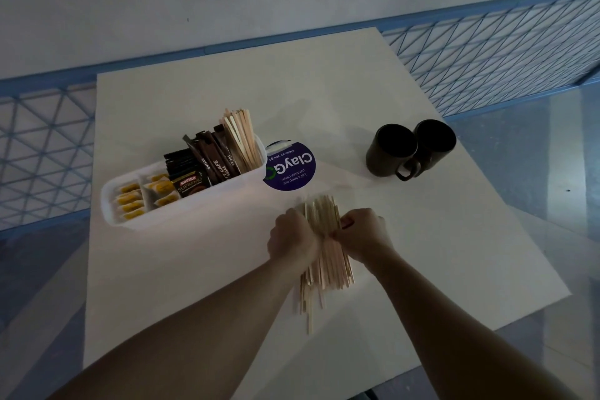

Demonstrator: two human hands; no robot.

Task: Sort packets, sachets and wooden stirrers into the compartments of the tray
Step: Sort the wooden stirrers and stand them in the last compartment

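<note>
One large pale rectangular board [406, 237] fills the frame. Long white plastic tray [181, 204] at 10 o'clock: yellow-and-white sachets [130, 201] in the left compartments, dark coffee packets [186, 177] and brown sugar sticks [214, 159] mid-tray, upright wooden stirrers [242, 140] at the right end. Two dark mugs [409, 148] touching at 2 o'clock. Loose bundle of wooden stirrers [328, 266] at centre, gripped between left hand [292, 239] and right hand [362, 235], both curled closed on it.

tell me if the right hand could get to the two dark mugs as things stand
Probably yes, once it lets go: the right hand is closed on the loose wooden stirrers, and the bare tabletop between it and the mugs holds nothing in the way.
</note>
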